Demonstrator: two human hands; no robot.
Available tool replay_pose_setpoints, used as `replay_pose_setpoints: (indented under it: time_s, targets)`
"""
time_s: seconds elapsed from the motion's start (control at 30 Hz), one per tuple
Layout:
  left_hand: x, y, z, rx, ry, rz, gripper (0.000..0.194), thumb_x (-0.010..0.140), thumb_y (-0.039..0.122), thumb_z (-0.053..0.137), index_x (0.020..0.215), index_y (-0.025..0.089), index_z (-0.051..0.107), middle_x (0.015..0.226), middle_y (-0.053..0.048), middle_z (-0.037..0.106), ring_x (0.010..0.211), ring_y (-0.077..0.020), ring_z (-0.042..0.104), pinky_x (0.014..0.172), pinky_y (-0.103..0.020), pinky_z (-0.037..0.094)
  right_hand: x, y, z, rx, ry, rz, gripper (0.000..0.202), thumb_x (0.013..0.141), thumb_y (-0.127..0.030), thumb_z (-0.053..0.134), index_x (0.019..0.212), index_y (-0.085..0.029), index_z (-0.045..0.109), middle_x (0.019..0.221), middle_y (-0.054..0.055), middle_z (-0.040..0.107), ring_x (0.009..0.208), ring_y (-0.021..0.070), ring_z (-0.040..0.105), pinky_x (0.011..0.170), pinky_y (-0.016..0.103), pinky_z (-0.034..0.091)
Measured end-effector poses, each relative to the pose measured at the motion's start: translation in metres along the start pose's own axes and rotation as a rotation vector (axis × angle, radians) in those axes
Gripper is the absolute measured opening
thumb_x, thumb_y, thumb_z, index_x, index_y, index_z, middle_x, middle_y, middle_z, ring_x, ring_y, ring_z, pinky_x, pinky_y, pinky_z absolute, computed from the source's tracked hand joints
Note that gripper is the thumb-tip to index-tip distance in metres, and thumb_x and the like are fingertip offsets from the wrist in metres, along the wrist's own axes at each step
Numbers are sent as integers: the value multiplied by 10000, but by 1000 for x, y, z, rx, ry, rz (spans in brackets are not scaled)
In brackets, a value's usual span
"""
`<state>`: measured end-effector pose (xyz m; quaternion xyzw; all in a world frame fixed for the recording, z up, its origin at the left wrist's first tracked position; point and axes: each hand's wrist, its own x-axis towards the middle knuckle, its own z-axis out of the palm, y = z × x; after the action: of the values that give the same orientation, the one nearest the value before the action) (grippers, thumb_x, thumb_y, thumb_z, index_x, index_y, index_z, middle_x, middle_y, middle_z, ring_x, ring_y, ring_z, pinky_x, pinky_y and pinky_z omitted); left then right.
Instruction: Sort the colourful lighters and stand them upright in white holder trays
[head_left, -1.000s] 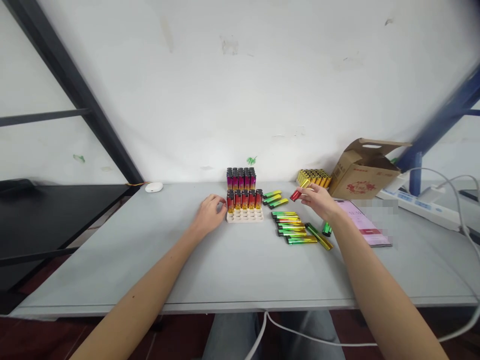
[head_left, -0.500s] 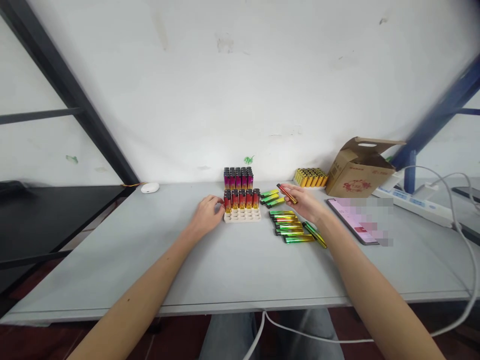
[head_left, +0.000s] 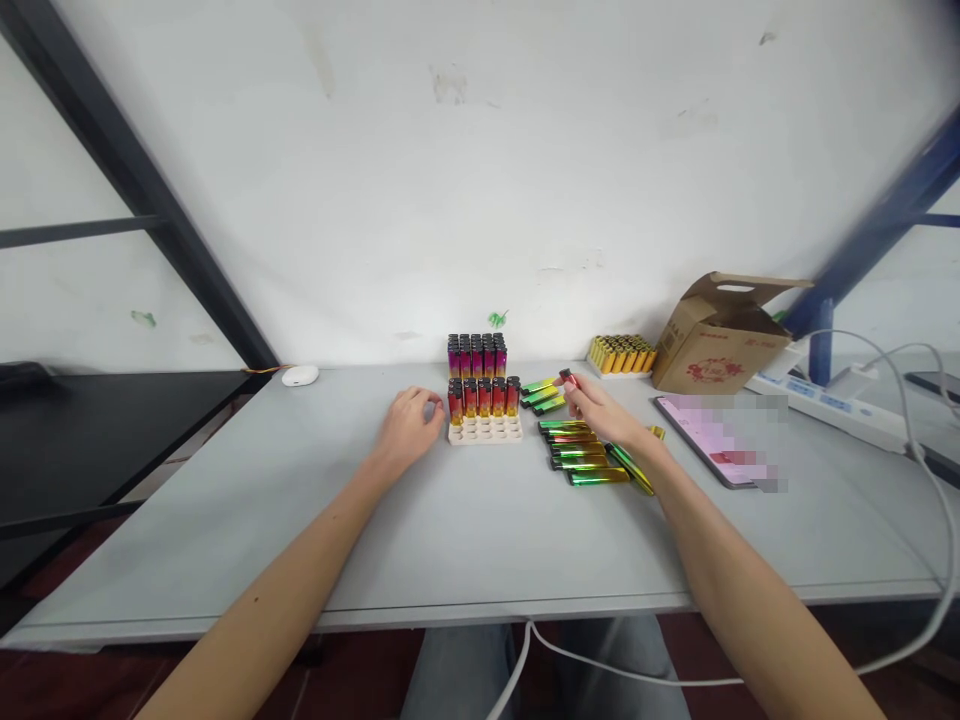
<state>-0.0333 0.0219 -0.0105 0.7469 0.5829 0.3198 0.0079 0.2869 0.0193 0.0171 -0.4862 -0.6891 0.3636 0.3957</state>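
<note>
A red lighter with a black top is pinched in my right hand, tilted closer to upright, its lower part hidden by the fingers. Below and left of that hand lie several green-gold lighters on the table. My left hand rests on the table just left of a white holed rack, fingers loosely curled, thumb slightly apart and nothing visible in them. Red-orange lighters stand upright in the rack's back rows, while its front holes are bare.
Purple lighters stand in a block by the wall. Yellow cylinders fill another tray beside an open cardboard box. A phone-like slab with a pink screen, a power strip and white cables occupy the right side. A white case sits far left.
My right hand has turned the lighter from slanting to more upright and shifted slightly left and toward me. The left hand has drawn a little away from the rack.
</note>
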Motion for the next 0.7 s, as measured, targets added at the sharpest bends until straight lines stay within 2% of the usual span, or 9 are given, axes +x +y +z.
replay_pose_setpoints:
  time_s: [0.1, 0.23, 0.33, 0.43, 0.57, 0.7]
  targets:
    - [0, 1, -1, -12, -21, -19, 197, 884, 277, 448, 918, 203, 628, 998, -73, 645, 997, -250, 576, 893, -387, 457, 0, 2, 1, -94, -49, -107, 346, 929, -549, 418, 914, -212, 499, 728, -22, 463, 651, 139, 462, 630, 293, 414]
    - [0, 3, -2, -18, -19, -30, 196, 883, 274, 451, 930, 200, 626, 1013, -72, 637, 1008, -240, 582, 897, -370, 454, 1, -1, 1, -64, -58, -227, 318, 939, -510, 420, 952, -211, 527, 782, 3, 489, 732, 154, 480, 702, 301, 435]
    - [0, 4, -3, -16, -11, -24, 195, 887, 272, 450, 927, 197, 626, 1005, -68, 636, 983, -232, 589, 890, -364, 454, 1, -5, 3, 37, -31, -137, 328, 925, -525, 436, 943, -212, 534, 715, -19, 431, 629, 132, 432, 583, 267, 399]
    - [0, 4, -3, -12, -27, -39, 197, 889, 273, 450, 925, 198, 628, 1011, -65, 637, 956, -227, 595, 876, -362, 458, 0, -7, 10, 154, 11, -31, 448, 926, -586, 364, 718, -205, 472, 593, -44, 308, 506, 107, 306, 462, 247, 274]
    - [0, 4, -4, -5, -27, -44, 193, 887, 275, 459, 926, 201, 633, 1014, -63, 640, 949, -222, 598, 864, -352, 460, 1, -6, 19, 263, 69, 57, 530, 931, -595, 295, 554, -223, 309, 510, -60, 189, 451, 93, 192, 436, 257, 186]
    - [0, 3, -3, -3, -31, -35, 193, 889, 273, 455, 924, 199, 629, 1010, -57, 641, 964, -223, 596, 872, -352, 457, 3, -3, 21, 349, 105, 107, 487, 931, -528, 306, 551, -223, 314, 498, -59, 205, 434, 86, 160, 424, 250, 129]
